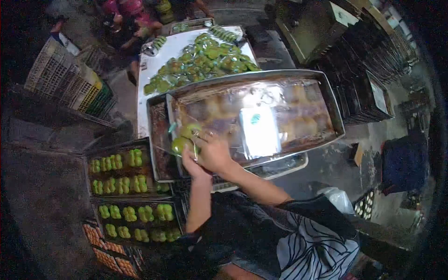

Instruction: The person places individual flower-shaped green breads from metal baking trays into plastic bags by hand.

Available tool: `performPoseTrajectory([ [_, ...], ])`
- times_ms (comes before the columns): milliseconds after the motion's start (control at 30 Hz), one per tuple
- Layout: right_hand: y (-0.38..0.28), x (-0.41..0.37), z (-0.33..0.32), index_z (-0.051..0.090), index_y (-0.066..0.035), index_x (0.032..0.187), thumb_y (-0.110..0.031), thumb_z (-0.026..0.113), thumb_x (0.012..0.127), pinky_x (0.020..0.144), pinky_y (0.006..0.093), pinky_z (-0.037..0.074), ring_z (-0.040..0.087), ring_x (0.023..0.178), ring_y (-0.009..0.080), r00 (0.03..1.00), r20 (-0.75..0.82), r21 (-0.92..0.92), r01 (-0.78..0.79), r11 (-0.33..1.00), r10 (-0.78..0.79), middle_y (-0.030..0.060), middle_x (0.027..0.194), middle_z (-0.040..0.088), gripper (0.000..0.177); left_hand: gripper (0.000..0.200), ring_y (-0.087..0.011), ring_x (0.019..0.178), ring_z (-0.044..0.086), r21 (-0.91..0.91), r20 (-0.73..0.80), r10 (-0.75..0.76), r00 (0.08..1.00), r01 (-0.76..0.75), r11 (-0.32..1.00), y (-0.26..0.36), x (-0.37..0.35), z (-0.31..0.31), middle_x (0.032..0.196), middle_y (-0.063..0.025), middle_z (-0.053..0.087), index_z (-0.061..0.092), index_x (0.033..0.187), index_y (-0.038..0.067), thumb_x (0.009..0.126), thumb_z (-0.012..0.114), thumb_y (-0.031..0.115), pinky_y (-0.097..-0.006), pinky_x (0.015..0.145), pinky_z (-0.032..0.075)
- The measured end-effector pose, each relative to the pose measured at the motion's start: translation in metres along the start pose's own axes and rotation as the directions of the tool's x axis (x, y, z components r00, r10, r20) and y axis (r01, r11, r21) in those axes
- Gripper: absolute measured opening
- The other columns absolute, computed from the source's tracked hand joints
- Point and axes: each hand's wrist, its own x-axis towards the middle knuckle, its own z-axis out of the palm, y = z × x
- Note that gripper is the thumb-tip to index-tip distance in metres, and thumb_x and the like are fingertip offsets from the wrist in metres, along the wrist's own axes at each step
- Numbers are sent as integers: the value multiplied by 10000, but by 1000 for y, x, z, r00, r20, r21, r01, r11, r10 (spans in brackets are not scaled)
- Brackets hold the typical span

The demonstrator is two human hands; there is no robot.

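Note:
A clear plastic bag [161,148] with rounded green pieces [190,130] inside lies over the left part of a large metal tray [247,76]. My right hand [215,151] has its fingers bent over the bag and the green pieces. Just left of it, my left hand [192,164] grips the lower side of the same bag. Under clear film in the tray are pale, blurred shapes, with a bright white label [259,133] on top.
Behind the tray, a white table [145,74] bears a heap of bagged green pieces [203,60]. Two dark trays [148,200] of green pieces stand at lower left. Stacked crates [65,77] are at left, dark tray stacks [368,65] at right. People [133,11] stand beyond.

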Motion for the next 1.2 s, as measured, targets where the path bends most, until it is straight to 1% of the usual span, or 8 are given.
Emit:
performPoseTrajectory([
  [133,27,-32,-20,512,-36,1037,-210,655,647,695,391,459,550,791,337,935,-340,80,-75,994,98,144,1114,478,450,449,-228,965,497,-58,103,-346,933,353,934,-1,5,-12,1082,-105,484,367,1215,76,826,449,285,-364,741,445],
  [233,111,-14,-21,620,-54,908,-159,552,768,572,327,455,583,609,216,964,25,373,-256,892,266,143,685,594,188,523,-198,854,526,397,108,-440,892,366,841,-38,-34,-24,1033,-104,500,285,1263,77,811,516,202,-341,628,449],
  [267,133,8,-33,650,-72,801,-176,498,810,475,297,430,546,454,160,946,-291,167,-94,981,140,104,504,546,184,542,-187,814,531,359,52,-510,859,460,812,-37,-47,-19,1024,-107,503,262,1273,78,809,524,174,-332,596,445],
  [433,162,92,-51,567,-66,946,-206,557,739,697,392,435,552,792,330,909,-415,-54,21,998,-42,186,884,573,250,469,-161,754,520,571,274,-522,807,300,764,-54,-76,-18,1010,-108,514,291,1248,29,854,447,229,-265,588,397],
  [567,184,-5,-76,437,-62,1168,-474,545,716,830,448,358,491,933,380,947,-282,-202,-214,956,152,223,989,538,621,359,-157,734,528,583,336,-433,837,176,793,-54,-105,-35,1007,-115,531,381,1185,40,863,407,194,-259,581,402],
  [667,242,-72,-40,164,37,1285,-578,382,765,923,591,186,147,1223,410,616,-71,-279,-767,577,784,316,1303,124,834,406,-160,730,539,497,123,-352,928,249,831,-64,-113,-88,998,-111,540,364,1208,33,857,439,224,-266,567,393],
  [867,265,-59,-29,374,79,1104,-247,655,587,734,416,438,535,874,339,619,-353,-263,-786,560,702,216,971,521,673,428,-169,773,521,368,-128,-179,975,215,905,-51,-157,-144,1011,-103,516,342,1217,33,853,424,243,-285,597,397],
  [1200,307,-12,-24,603,13,796,-201,635,594,563,373,455,585,642,294,897,60,-288,-405,868,439,144,703,606,296,428,-202,967,473,107,-335,144,931,-114,988,0,-241,-199,1122,-83,470,377,1190,44,824,445,256,-314,743,391],
])
